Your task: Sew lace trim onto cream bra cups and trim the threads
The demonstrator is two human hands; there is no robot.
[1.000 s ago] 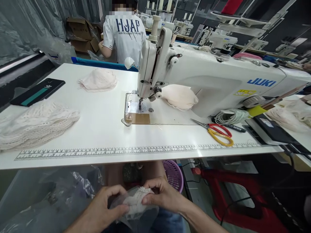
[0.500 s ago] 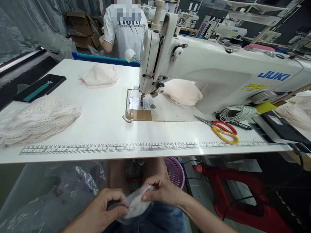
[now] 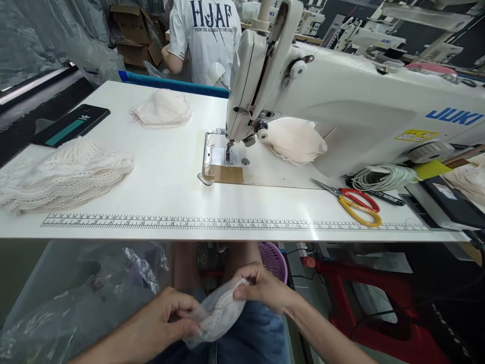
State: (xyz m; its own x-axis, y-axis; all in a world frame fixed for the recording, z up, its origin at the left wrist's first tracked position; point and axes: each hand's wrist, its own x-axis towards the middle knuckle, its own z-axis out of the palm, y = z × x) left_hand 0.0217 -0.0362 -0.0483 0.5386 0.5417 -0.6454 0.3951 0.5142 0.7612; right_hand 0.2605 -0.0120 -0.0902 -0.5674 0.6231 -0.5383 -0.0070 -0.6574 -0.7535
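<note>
Sheer white fabric piece (image 3: pixel 229 321) is held between the two hands, its near end in the left fingers and its far end in the right. The left hand (image 3: pixel 162 316) has its thumb and forefinger brought together on the cloth with a rounded gap behind the tips; the other left fingers curl in, partly hidden. The right hand (image 3: pixel 263 288) pinches the opposite end, thumb laid flat on top and forefinger bent over the edge, with next to no opening between them. Compared with a second ago, when the fabric sat bunched and crumpled between the fingertips, it is now drawn out into a longer oval, and its lacy strip (image 3: pixel 220 307) runs slantwise from the left fingertips up to the right thumb. Both hands have kept their grip, and the right one sits a little further from the left. The fabric hangs below the line joining the fingertips, above the denim-covered lap (image 3: pixel 261 333). Just beyond the right fingers is a purple basket (image 3: pixel 273 260); to the left of the left fingers lies clear plastic (image 3: pixel 98 303). Straight ahead of both, past the white table (image 3: pixel 170 192), stands the sewing machine (image 3: pixel 341 101).
</note>
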